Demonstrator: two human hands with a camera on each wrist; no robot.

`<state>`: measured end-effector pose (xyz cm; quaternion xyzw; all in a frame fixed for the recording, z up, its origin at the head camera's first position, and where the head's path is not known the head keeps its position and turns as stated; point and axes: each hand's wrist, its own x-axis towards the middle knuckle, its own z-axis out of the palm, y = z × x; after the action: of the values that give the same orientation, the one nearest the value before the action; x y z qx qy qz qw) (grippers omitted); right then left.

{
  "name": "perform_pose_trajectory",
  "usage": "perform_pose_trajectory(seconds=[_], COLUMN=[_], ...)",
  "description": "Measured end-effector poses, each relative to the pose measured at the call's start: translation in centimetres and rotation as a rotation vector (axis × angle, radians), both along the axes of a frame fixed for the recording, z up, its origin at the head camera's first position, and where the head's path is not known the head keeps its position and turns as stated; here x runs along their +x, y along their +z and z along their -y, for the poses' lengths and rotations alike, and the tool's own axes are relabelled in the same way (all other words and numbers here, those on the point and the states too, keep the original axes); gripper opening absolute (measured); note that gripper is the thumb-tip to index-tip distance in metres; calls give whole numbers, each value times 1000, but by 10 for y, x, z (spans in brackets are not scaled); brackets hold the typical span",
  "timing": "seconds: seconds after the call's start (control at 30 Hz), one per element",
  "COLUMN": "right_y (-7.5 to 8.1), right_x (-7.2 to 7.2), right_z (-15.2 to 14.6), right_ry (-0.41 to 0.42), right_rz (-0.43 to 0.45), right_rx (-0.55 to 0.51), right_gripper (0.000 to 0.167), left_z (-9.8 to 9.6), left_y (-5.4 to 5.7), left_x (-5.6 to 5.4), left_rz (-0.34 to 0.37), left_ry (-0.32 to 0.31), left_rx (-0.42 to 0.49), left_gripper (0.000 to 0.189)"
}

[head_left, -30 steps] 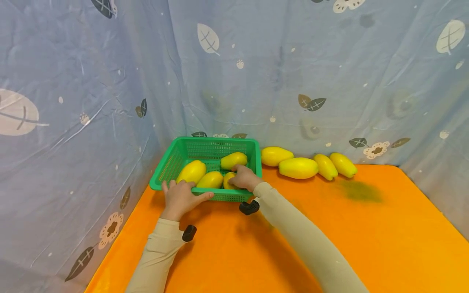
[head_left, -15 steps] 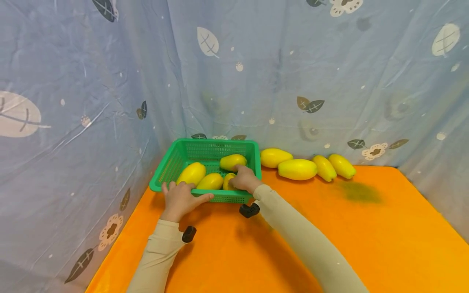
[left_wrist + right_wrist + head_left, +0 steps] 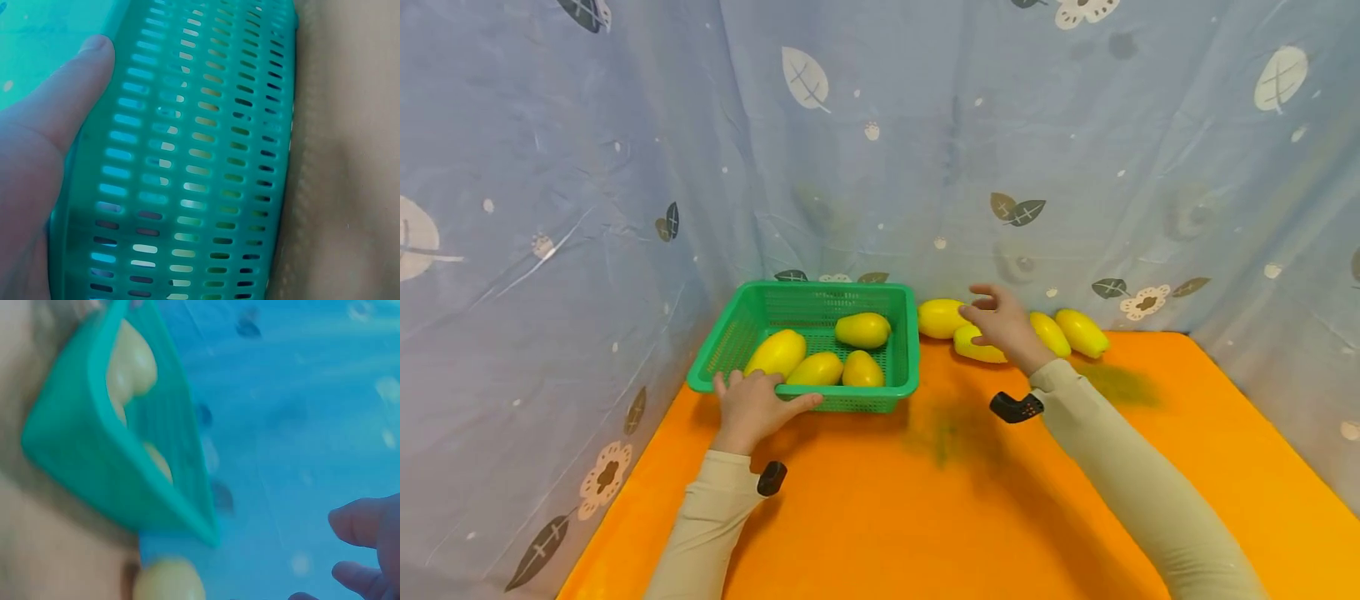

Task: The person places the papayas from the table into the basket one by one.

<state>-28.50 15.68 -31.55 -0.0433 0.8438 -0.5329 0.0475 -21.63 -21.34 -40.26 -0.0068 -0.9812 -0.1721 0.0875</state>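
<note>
A green plastic basket with slotted walls holds several yellow papayas, among them a rounded one near its front right corner. My left hand grips the basket's front rim at the left, fingers over the edge. In the left wrist view its thumb lies along the outside of the rim. Right of the basket, my right hand hovers with spread fingers and holds nothing. Below and behind it lies a long papaya, partly covered by the hand; another papaya sits beside the basket.
Two more papayas lie farther right by the back curtain. The basket stands near the left curtain. Orange cloth covers the table, and the right arm's shadow falls across it.
My right hand has let go of the papaya at the basket's front right corner and moved out to the right, over the loose papayas. The left hand stays on the rim.
</note>
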Motion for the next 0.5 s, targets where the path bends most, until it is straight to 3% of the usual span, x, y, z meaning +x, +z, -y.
perform_pose_trajectory(seconds=[0.2,0.5], right_y=[-4,-46], right_x=[3,10], right_z=[-65,-106], right_ry=[-106,-179], right_rz=[10,131], right_rx=[-8,-74], right_gripper=[70,77], left_z=[5,1], left_y=[3,2], left_x=[0,1], left_rz=[15,21], left_ry=[1,-5], left_rx=[5,5], left_gripper=[93,92])
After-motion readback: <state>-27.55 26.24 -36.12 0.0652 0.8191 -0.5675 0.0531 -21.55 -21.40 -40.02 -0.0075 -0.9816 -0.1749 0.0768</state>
